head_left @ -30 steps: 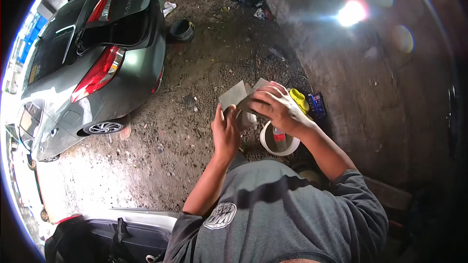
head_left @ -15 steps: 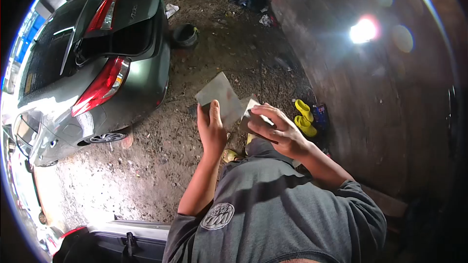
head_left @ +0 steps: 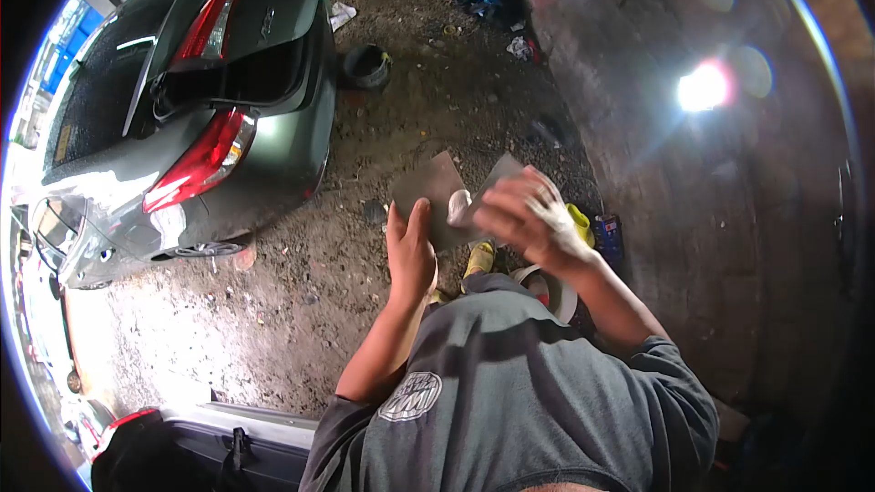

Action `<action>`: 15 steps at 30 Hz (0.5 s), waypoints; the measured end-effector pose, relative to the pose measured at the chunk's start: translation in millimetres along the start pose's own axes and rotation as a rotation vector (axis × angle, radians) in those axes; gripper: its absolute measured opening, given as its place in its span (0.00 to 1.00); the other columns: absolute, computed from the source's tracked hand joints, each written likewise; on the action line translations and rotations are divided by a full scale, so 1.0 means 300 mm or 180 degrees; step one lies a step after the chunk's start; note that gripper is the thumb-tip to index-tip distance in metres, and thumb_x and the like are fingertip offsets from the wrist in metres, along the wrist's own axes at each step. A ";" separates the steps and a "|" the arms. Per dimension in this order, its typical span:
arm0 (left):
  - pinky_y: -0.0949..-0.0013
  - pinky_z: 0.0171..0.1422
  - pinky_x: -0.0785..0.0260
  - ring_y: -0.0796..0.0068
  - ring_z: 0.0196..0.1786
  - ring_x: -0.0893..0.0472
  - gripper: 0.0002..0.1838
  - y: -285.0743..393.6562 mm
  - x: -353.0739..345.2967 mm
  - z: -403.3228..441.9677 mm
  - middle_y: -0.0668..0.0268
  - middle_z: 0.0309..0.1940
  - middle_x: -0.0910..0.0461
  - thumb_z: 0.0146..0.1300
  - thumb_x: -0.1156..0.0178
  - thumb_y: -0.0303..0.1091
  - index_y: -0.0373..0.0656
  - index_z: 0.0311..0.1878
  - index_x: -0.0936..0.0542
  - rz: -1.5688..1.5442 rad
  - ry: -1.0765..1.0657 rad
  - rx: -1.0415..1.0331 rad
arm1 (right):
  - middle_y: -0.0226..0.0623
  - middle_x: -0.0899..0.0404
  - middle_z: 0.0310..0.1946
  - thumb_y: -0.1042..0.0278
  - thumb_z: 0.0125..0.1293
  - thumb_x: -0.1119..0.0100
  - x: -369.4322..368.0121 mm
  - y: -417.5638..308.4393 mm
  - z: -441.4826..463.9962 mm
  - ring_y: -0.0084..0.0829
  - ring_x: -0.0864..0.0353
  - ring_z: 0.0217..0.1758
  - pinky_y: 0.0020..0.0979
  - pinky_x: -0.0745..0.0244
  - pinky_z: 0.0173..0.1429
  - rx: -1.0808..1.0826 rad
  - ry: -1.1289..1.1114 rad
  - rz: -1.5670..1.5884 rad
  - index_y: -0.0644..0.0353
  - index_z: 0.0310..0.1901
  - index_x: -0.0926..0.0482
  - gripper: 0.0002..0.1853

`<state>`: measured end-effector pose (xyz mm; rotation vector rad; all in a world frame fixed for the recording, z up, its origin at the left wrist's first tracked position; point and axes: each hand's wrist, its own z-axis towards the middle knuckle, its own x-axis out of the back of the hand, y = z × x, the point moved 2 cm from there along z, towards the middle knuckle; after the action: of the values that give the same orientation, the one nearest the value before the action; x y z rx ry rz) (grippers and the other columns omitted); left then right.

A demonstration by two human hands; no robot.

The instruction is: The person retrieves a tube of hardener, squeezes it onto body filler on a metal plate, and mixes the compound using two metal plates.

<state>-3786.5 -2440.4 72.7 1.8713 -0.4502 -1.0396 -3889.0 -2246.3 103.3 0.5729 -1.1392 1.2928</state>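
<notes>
My left hand [head_left: 412, 251] grips a flat, grey, square plate [head_left: 427, 180] by its lower edge, with the thumb on top. A pale dollop of paste [head_left: 458, 207] shows at the right side of this plate. My right hand [head_left: 536, 223], slightly blurred, is closed on a thin flat spreader [head_left: 504, 168], one corner of which sticks up past the fingers. The spreader is close to the paste; whether they touch I cannot tell. Both hands are in front of my body, above the ground.
A dark car [head_left: 301, 141] with its trunk lid raised stands at left. A black round tub or tire [head_left: 366, 66] lies beyond. Near my feet are a white bucket [head_left: 566, 301], yellow footwear [head_left: 581, 226] and a blue container [head_left: 609, 237]. A lamp [head_left: 704, 87] shines by the right-hand wall.
The plate has tilted and now looks darker. My right hand has turned and risen, with the spreader's corner pointing up. The pale paste now shows clearly, and the white bucket has come into view.
</notes>
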 end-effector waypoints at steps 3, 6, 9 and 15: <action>0.73 0.56 0.29 0.78 0.50 0.23 0.17 0.032 -0.050 0.026 0.65 0.50 0.20 0.79 0.44 0.35 0.33 0.61 0.29 0.0211 0.0003 -0.0306 | 0.29 0.24 0.62 0.63 0.64 0.38 0.090 0.048 0.042 0.34 0.28 0.70 0.55 0.41 0.80 0.0282 -0.0172 -0.0360 0.32 0.66 0.20 0.27; 0.73 0.60 0.29 0.79 0.52 0.22 0.16 0.019 -0.058 0.051 0.63 0.51 0.20 0.80 0.47 0.34 0.33 0.62 0.29 0.0512 -0.0041 -0.0468 | 0.28 0.24 0.61 0.64 0.63 0.38 0.132 0.033 0.082 0.34 0.28 0.69 0.55 0.42 0.80 0.0388 -0.0065 -0.0344 0.33 0.64 0.20 0.26; 0.72 0.61 0.29 0.77 0.55 0.22 0.17 0.056 -0.078 0.059 0.61 0.53 0.20 0.80 0.48 0.33 0.32 0.65 0.30 0.0647 -0.0217 -0.0256 | 0.28 0.24 0.59 0.67 0.61 0.39 0.118 0.040 0.089 0.34 0.27 0.68 0.55 0.44 0.81 0.0535 -0.0182 -0.0177 0.35 0.62 0.19 0.26; 0.69 0.61 0.28 0.74 0.55 0.20 0.16 0.067 -0.159 0.062 0.60 0.56 0.20 0.80 0.52 0.28 0.34 0.66 0.30 0.1263 -0.0761 -0.0805 | 0.27 0.22 0.56 0.63 0.62 0.39 0.142 0.058 0.120 0.34 0.27 0.67 0.54 0.43 0.80 0.0509 -0.0206 -0.0264 0.42 0.54 0.16 0.17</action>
<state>-3826.8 -2429.0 108.4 1.3694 -0.7584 -0.9975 -3922.2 -2254.2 150.6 0.7773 -1.0596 1.3087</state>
